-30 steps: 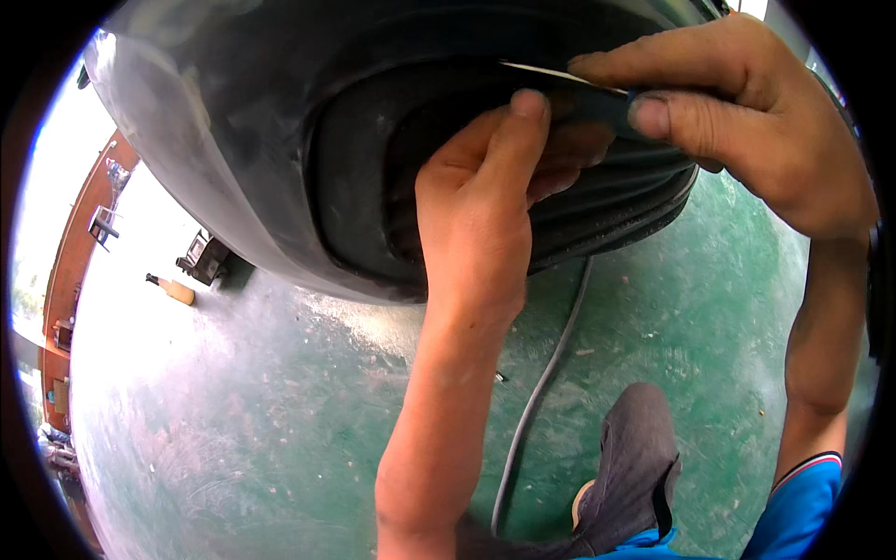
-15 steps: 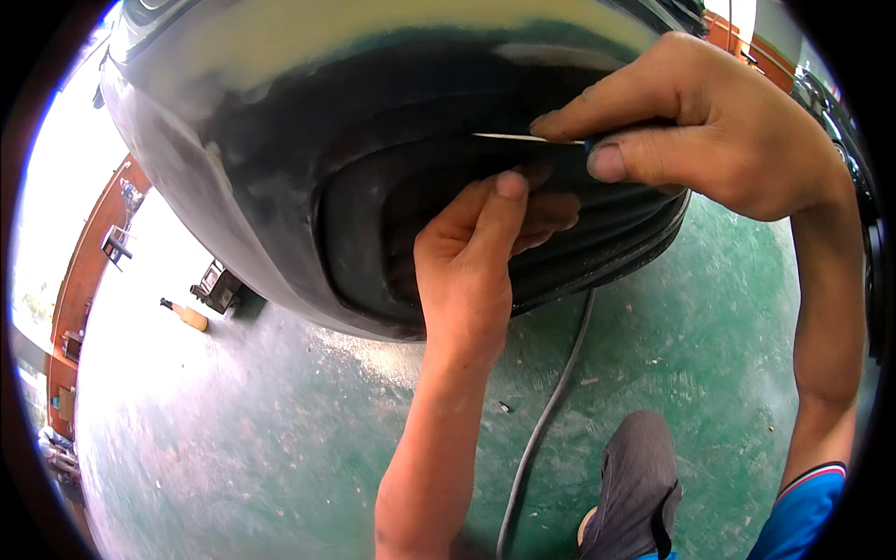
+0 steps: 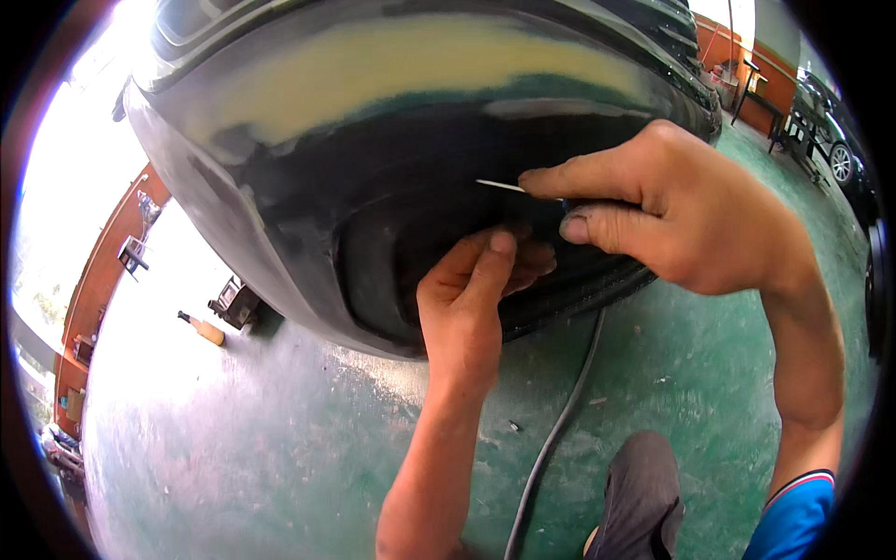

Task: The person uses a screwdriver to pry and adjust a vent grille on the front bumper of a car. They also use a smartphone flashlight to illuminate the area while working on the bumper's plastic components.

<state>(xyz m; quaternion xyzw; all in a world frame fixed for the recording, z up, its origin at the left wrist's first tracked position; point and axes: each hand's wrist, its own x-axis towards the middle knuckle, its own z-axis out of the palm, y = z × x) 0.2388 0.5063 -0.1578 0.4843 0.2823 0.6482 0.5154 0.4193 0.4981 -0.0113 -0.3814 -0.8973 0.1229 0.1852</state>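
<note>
A dark car bumper with a yellowish filler band across its upper part fills the far middle. My right hand is closed round a thin-bladed tool, its pale, narrow blade pointing left in front of the bumper. A bit of blue shows between the fingers, and most of the tool is hidden in the grip. Just below and left of the blade, my left hand is raised at the recessed lower part of the bumper, thumb pressed to the fingers. Whatever it may pinch does not show.
A grey hose runs over the green floor beneath the bumper, left of my knee. On the left stand a bottle and a dark boxy object. Another car and a stool are far right.
The bumper sits lower in view, showing more of the filler band. My right hand and the blade are lower and slightly left; the blade now tilts. My left hand keeps its pinch.
</note>
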